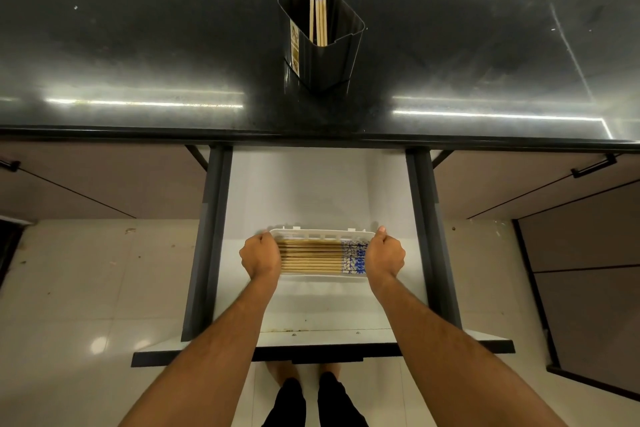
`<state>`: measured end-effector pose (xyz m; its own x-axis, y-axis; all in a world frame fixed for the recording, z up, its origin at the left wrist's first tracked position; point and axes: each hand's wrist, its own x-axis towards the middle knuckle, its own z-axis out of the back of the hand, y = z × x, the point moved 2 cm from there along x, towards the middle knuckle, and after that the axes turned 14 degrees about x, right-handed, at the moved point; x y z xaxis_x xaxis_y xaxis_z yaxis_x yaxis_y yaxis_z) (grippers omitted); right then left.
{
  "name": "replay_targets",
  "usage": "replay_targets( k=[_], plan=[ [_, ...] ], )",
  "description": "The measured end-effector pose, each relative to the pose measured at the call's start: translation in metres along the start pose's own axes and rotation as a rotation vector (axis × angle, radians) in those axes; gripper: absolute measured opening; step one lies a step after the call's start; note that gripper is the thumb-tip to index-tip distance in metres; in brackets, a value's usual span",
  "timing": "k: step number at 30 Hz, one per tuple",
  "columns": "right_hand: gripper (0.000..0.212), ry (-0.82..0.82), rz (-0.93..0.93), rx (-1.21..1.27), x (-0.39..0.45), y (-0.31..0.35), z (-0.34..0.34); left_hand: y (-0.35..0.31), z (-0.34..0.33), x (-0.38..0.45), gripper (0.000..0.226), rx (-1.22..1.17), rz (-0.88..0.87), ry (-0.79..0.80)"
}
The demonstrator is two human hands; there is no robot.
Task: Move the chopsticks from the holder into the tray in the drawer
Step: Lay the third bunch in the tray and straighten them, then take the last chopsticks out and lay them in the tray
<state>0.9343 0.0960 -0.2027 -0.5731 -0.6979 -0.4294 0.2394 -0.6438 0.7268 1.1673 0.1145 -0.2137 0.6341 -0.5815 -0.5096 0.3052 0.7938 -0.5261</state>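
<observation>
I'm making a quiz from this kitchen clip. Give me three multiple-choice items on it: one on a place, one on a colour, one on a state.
1. Where does the holder stand?
A. on the counter
B. in the drawer
C. on the floor

2. What colour is the tray?
A. black
B. white
C. red

3. What do the hands do?
A. hang idle
B. pull chopsticks out
C. grip the tray's ends

Key: 1 A, it sits on the dark counter. 2 B, its rim is white. 3 C, left hand and right hand clasp opposite ends.

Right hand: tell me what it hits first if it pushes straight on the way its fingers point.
The right hand already grips the white tray's right end, fingers curled inward toward the left, so it meets the tray wall at once, then the blue-patterned chopstick ends.
</observation>
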Motion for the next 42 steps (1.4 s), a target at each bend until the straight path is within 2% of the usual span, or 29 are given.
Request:
replay_targets(
  k=[19, 29, 34, 38, 40, 42],
  plan=[
    [0.039, 0.038, 0.033, -0.045, 0.005, -0.006, -0.003, 0.002, 0.004, -0.003, 0.037, 0.09, -0.046, -0.003],
    [0.037, 0.136, 0.052, -0.111, 0.002, 0.008, 0.0, -0.004, 0.008, -0.003, 0.034, 0.086, -0.076, 0.093],
    [0.036, 0.149, 0.295, -0.302, -0.008, 0.027, 0.006, -0.026, 0.023, -0.017, 0.031, 0.264, -0.313, 0.017],
    [0.039, 0.107, 0.636, -0.469, -0.015, 0.06, 0.015, -0.06, 0.038, -0.025, 0.03, 0.384, -0.606, -0.133],
    [0.047, 0.074, 0.807, -0.577, -0.018, 0.082, 0.019, -0.082, 0.048, -0.03, 0.03, 0.437, -0.767, -0.22],
    [0.057, 0.046, 0.887, -0.621, -0.021, 0.106, 0.023, -0.103, 0.057, -0.034, 0.041, 0.511, -0.89, -0.27]
  ],
)
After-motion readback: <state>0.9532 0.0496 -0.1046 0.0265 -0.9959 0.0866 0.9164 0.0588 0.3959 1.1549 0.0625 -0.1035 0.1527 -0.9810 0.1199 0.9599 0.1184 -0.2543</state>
